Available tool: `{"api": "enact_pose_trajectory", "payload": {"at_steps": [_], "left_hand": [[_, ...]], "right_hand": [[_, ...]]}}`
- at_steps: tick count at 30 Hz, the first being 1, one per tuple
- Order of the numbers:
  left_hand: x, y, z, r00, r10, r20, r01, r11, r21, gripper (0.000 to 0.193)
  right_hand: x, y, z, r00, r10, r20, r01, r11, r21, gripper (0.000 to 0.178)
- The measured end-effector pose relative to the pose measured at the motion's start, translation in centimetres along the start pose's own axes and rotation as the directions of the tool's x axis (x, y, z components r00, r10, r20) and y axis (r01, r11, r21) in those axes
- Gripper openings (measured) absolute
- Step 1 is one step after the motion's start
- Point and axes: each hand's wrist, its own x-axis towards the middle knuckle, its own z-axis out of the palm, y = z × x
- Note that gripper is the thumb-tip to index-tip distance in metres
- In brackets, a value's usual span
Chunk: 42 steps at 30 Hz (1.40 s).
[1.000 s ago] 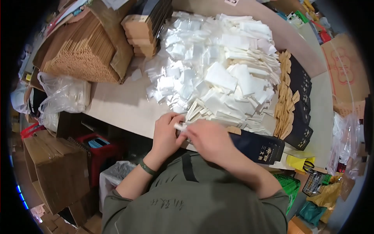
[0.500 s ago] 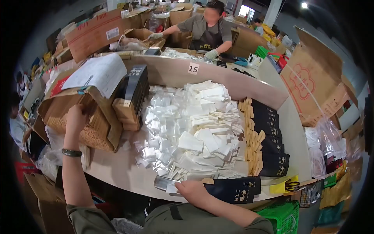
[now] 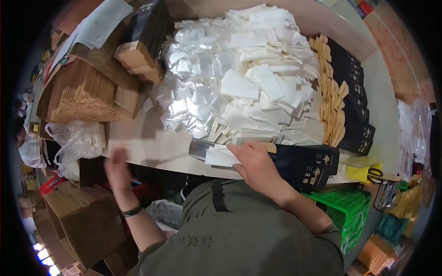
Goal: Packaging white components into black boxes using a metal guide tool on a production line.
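Observation:
My right hand [image 3: 254,166] is closed over the table's near edge, its fingers on a white paper packet [image 3: 217,156]. A shiny grey flat piece [image 3: 199,148] sticks out to the left beneath that packet; its kind is unclear. Just right of the hand lie flat dark blue printed sleeves [image 3: 301,165] with a tan end, partly covered by my hand and forearm. My left hand [image 3: 119,169] hangs beyond the table's left front edge, smeared by motion, so its fingers cannot be read. Nearest to it is a clear plastic bag [image 3: 78,142].
White packets [image 3: 267,83] and clear plastic packets [image 3: 189,87] are heaped mid-table. Dark sleeves with tan ends [image 3: 345,92] line the right. At left stands an open carton of brown cardboard pieces [image 3: 85,94]. Scissors [image 3: 375,175] and a green crate [image 3: 352,211] are at lower right.
My left hand has left the carton of brown cardboard and moved down toward me. My right hand stays on the white packet. The view has tilted downward; the co-worker is out of it.

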Motion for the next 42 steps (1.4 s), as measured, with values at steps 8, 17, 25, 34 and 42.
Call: {"api": "enact_pose_trajectory", "payload": {"at_steps": [8, 17, 25, 34, 42], "left_hand": [[-1.3, 3.2, 7.1, 0.664, -0.129, 0.737, 0.026, 0.988, 0.149, 0.006], [-6.9, 6.4, 17.6, 0.664, 0.131, 0.736, -0.138, 0.989, -0.051, 0.01], [-9.2, 7.0, 19.9, 0.751, -0.149, 0.643, 0.146, 0.988, 0.058, 0.017], [-9.0, 8.8, 16.9, 0.507, 0.431, 0.747, -0.795, 0.569, 0.21, 0.073], [-8.3, 8.2, 16.2, 0.642, -0.067, 0.763, -0.158, 0.963, 0.217, 0.038]], "right_hand": [[-1.1, -0.5, -0.7, 0.989, 0.147, 0.037, -0.148, 0.988, 0.043, 0.069], [-3.3, 0.2, -2.7, 0.987, 0.033, 0.156, -0.015, 0.994, -0.112, 0.04], [-2.4, 0.3, -2.1, 0.993, -0.007, 0.12, 0.04, 0.961, -0.275, 0.038], [-1.4, -0.3, -3.5, 0.97, -0.164, 0.179, 0.201, 0.956, -0.212, 0.032], [-3.7, 8.1, -16.7, 0.995, 0.1, 0.028, -0.072, 0.861, -0.503, 0.03]]}}
